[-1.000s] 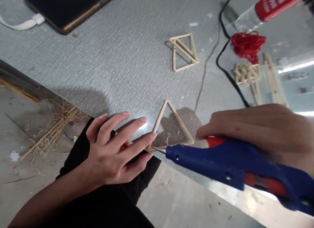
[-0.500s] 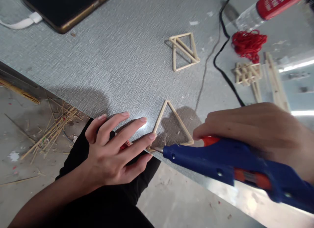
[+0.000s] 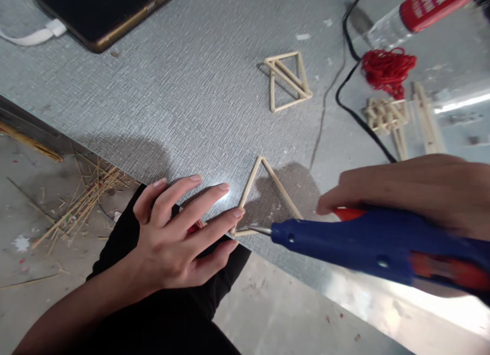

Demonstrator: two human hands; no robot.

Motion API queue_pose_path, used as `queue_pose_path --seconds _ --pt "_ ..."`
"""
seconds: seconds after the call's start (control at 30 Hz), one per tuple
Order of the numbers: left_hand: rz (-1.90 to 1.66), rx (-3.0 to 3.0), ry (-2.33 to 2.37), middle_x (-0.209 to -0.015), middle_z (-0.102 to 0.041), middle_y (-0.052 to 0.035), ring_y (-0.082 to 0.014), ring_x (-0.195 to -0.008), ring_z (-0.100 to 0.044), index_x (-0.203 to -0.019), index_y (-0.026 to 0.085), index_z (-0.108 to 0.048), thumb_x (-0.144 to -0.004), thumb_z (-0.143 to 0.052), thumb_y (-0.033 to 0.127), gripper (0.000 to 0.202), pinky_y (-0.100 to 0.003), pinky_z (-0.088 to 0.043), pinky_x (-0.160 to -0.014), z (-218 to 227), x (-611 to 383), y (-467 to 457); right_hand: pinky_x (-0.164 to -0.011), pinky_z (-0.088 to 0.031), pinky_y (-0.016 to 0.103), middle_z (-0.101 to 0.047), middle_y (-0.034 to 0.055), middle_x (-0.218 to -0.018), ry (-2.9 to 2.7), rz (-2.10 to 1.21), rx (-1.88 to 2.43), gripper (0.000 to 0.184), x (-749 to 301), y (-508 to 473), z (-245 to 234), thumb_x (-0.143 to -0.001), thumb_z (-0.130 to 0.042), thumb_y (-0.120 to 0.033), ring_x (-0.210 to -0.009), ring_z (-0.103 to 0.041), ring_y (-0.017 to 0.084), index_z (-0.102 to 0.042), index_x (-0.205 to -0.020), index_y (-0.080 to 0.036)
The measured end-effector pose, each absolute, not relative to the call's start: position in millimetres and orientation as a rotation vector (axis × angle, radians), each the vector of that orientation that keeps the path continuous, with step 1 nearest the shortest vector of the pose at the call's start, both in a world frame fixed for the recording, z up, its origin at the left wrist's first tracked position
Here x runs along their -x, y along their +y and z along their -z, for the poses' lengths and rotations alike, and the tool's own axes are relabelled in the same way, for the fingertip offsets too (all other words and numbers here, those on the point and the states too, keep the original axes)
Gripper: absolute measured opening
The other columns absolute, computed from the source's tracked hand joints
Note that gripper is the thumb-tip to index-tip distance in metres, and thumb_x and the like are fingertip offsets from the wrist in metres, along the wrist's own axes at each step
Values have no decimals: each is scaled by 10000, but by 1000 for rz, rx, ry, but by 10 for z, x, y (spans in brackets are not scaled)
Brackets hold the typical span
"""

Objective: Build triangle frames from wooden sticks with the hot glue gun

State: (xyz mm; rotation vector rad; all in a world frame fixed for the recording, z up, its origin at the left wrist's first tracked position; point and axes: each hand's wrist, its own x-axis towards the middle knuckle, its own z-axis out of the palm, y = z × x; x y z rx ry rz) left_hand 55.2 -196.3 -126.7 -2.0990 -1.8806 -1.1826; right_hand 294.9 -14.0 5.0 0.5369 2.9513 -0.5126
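A triangle of thin wooden sticks (image 3: 282, 187) lies flat at the table's near edge. My left hand (image 3: 174, 232) has its fingers spread, with the index fingertip pressing on the triangle's left side close to the lower-left corner. My right hand (image 3: 417, 192) is wrapped round a blue hot glue gun (image 3: 340, 243) with an orange trigger. The gun's metal nozzle points left and hangs over the triangle's bottom stick, hiding part of that stick and the lower-right corner. Further back on the table sits a small stick frame (image 3: 289, 82) with crossing pieces.
A phone (image 3: 103, 13) with a white cable lies at the back left. On the right are a black cord (image 3: 354, 112), red string (image 3: 388, 69), a red-labelled bottle (image 3: 421, 16) and a cluster of joined sticks (image 3: 386, 114). Loose sticks (image 3: 82, 207) litter the floor.
My right hand has drawn the glue gun to the right, so its nozzle has left the lower-left corner. The black cord shifted a little. My left hand stays in place.
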Motion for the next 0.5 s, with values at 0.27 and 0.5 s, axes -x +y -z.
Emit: queue_pose_path --seconds 0.27,0.5 --pt "1164 2121 -1871 -1311 -730 71 -271 -1240 -596 -1194 384 -733 -914 -670 499 309 -490 -285 -1163 1192 -552 -1945 -572 -426 307 -661 7 -779 2960 659 -411 370 -2833 -177 35 -1125 -276 -521 -666 -641 133 -566 -1063 -300" --pt "1166 2115 -1889 -1332 -722 92 -268 -1243 -595 -1200 398 -733 -897 -686 488 319 -492 -290 -1162 1218 -559 -1948 -572 -430 281 -662 -10 -782 2989 609 -407 346 -2834 -215 18 -1133 -264 -478 -662 -634 111 -559 -1070 -309"
